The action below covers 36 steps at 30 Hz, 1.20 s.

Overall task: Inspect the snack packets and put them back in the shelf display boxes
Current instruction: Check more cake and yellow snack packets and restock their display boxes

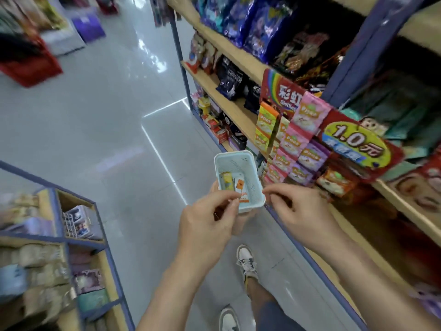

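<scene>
A small pale blue plastic basket [248,163] is held in front of me above the aisle floor. Inside it lie a yellow snack packet [227,180] and an orange-and-white snack packet [241,189]. My left hand [207,220] grips the basket's near end, with fingers under it and thumb and forefinger closed at the near rim by the orange-and-white packet. My right hand [296,209] has its fingers curled, the fingertips pinching the basket's near right corner. On the shelf to the right stands a red display box [353,144] marked 1.0, beside strips of pink and purple packets [300,137].
A wooden shelf unit with blue posts [229,108] runs along the right, packed with snack bags and boxes. A lower shelf unit [78,237] with packets stands at the left. Glossy grey floor [107,115] lies between them. My feet in white sneakers [247,259] are below.
</scene>
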{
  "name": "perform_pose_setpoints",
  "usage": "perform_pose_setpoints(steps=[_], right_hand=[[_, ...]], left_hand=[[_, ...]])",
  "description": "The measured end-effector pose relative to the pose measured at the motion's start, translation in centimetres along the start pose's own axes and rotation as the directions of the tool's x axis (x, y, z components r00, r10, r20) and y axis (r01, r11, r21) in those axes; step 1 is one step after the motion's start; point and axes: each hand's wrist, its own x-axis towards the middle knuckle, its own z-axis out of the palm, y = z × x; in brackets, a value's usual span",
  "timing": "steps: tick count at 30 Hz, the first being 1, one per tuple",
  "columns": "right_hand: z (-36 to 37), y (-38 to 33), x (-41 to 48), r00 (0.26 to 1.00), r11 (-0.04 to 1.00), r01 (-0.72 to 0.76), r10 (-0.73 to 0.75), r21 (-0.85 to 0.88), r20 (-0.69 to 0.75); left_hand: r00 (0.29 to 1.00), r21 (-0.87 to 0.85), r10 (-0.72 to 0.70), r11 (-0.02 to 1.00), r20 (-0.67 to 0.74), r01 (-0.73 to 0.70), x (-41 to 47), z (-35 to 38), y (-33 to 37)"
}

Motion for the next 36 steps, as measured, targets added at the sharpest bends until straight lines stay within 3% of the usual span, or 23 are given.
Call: perform_pose_setpoints(steps=[7,12,16,19,23,27,32,36], right_hand=[[-11.1,-5.3,-14.4,0.977,0.971,-0.031,0.079,0.236,-0.198],[-19.0,-6.3,-21.0,0.873,0.944,0.052,0.116,0.327,-0.473],[-24.2,-5.0,-25.2,0.775,0.965,0.058,0.118,0.255,-0.621],[-27.8,-2.8,-28.2,0.698,0.973,0.062,0.117,0.223,-0.706],[-32.4,0.3,-31.8,0.635,0.999,0.012,0.032,0.051,-0.772],[-36.0,3.6,-34.8,0.629,0.976,-0.150,-0.030,-0.160,-0.776],[-39.6,6.9,-37.9,0.492,0.881,-0.317,-0.164,-0.351,-0.855],[-42.6,9.2,-39.4,0.434,0.831,-0.458,-0.099,-0.315,-0.895]], left_hand=[[0.939,0.062,0.343,0.937,0.016,-0.344,-9.5,-2.7,12.2],[0.891,-0.016,0.447,0.894,0.080,-0.447,-11.8,-1.7,18.8],[0.831,-0.083,0.508,0.860,0.226,-0.503,-14.2,1.9,23.3],[0.770,-0.091,0.584,0.808,0.258,-0.582,-16.3,5.4,26.0],[0.729,-0.168,0.629,0.777,0.271,-0.607,-18.9,11.0,29.8],[0.665,-0.212,0.690,0.723,0.286,-0.658,-21.8,16.5,33.9],[0.597,-0.138,0.744,0.653,0.299,-0.745,-23.1,21.9,37.6],[0.514,-0.059,0.795,0.558,0.322,-0.827,-23.6,25.3,40.6]])
